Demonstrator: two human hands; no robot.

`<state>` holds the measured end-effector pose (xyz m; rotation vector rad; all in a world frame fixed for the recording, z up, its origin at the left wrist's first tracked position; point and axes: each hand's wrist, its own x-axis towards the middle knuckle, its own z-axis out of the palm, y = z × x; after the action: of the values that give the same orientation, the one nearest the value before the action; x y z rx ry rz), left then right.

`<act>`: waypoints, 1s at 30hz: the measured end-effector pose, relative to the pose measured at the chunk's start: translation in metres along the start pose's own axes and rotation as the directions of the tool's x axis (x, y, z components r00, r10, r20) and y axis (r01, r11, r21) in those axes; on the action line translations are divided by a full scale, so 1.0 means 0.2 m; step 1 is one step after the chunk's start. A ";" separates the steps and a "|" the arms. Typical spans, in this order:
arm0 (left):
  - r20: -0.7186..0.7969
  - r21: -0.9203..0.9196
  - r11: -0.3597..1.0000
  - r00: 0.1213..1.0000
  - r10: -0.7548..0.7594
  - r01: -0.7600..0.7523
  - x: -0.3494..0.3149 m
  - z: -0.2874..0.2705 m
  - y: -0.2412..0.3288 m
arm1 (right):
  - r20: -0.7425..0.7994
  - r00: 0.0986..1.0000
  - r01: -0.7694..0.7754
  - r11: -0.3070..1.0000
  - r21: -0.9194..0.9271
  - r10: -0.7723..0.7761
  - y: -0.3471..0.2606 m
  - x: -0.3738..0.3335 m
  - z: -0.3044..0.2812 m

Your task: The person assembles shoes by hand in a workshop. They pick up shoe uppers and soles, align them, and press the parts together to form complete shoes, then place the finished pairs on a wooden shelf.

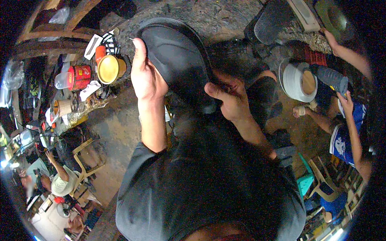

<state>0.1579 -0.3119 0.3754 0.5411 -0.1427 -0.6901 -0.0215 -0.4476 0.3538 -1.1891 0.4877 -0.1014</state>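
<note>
Two raised hands clamped a dark shoe sole (177, 60) at chest level, left hand (145, 76) gripping its left edge, fingers upright, right hand (227, 98) pinching its lower right edge.

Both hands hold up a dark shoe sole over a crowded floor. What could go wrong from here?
1. The left hand pinches what seems a thin needle at the rim of the dark rubber shoe sole; it might prick the fingers.
2. The right hand grips only the lower end, so the sole could twist or slip.
3. If dropped, it could hit the open yellow-lidded tin nearby.
</note>
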 end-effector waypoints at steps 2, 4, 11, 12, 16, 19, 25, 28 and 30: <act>0.005 -0.016 0.999 1.000 -0.030 0.030 0.00 0.00 0.00 | -0.005 1.000 0.004 1.000 0.013 -0.004 -0.01 -0.01 0.00; 0.012 -0.034 0.999 0.999 -0.030 0.031 -0.01 0.00 -0.01 | -0.073 0.996 0.051 0.999 -0.005 -0.051 -0.03 -0.02 0.01; -0.033 0.151 0.989 0.999 -0.004 0.009 -0.06 0.03 -0.10 | -0.076 0.995 0.071 0.991 0.110 -0.063 -0.04 -0.01 -0.03; -0.088 0.169 0.985 0.996 -0.018 0.032 -0.06 0.03 -0.10 | -0.068 0.995 0.077 0.988 0.131 -0.069 -0.03 0.00 -0.03; -0.117 0.147 0.987 0.992 -0.055 0.072 -0.07 0.03 -0.11 | -0.107 0.993 0.072 0.985 0.158 -0.056 -0.01 0.00 -0.03; -0.112 0.112 0.989 0.991 -0.080 0.092 -0.08 0.03 -0.11 | -0.098 0.994 0.055 0.989 0.140 -0.042 -0.02 -0.01 -0.03; -0.173 0.249 0.968 0.985 0.005 0.039 -0.11 0.05 -0.12 | -0.112 0.987 0.096 0.981 -0.169 -0.116 -0.07 0.00 -0.05; -0.163 0.302 0.953 0.986 0.019 0.032 -0.13 0.06 -0.12 | -0.147 0.987 0.060 0.998 0.007 -0.059 -0.07 0.01 -0.06; -0.173 0.336 0.941 0.985 0.027 0.033 -0.14 0.06 -0.13 | -0.152 0.986 0.058 0.993 -0.099 -0.073 -0.07 0.01 -0.07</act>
<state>0.1183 -0.3165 0.3742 0.9296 -0.0955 -0.6203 -0.0228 -0.4651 0.3613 -1.2957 0.5957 -0.2314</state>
